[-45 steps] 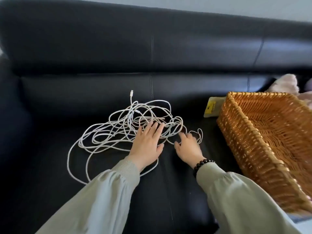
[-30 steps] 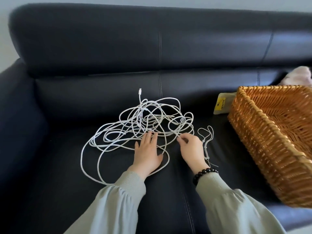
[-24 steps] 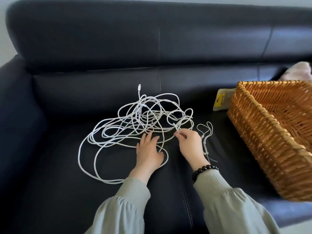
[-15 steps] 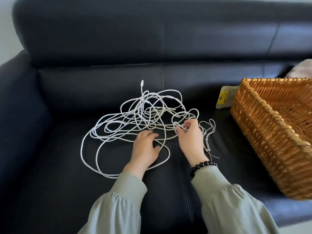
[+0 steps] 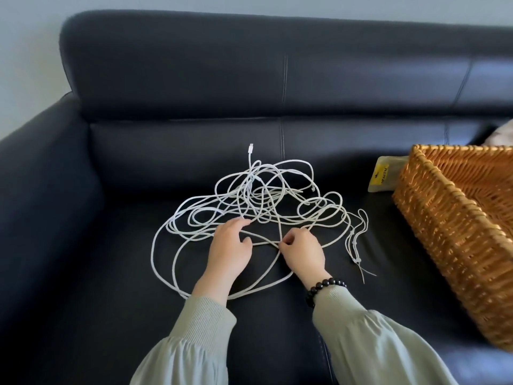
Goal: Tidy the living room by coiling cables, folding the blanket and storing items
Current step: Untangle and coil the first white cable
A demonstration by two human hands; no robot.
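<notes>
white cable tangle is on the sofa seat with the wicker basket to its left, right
No: the head view shows the wicker basket to the right of the white cable tangle, not its left. The tangle does lie on the sofa seat.

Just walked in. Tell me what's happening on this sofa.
A person is working on a tangled white cable spread loose on the black sofa seat. The right hand pinches one strand near the front of the tangle. The left hand rests on strands beside it, fingers curled, though whether it grips one is unclear. Nothing is coiled yet. A wicker basket sits to the right, with no cable in the part visible.
</notes>
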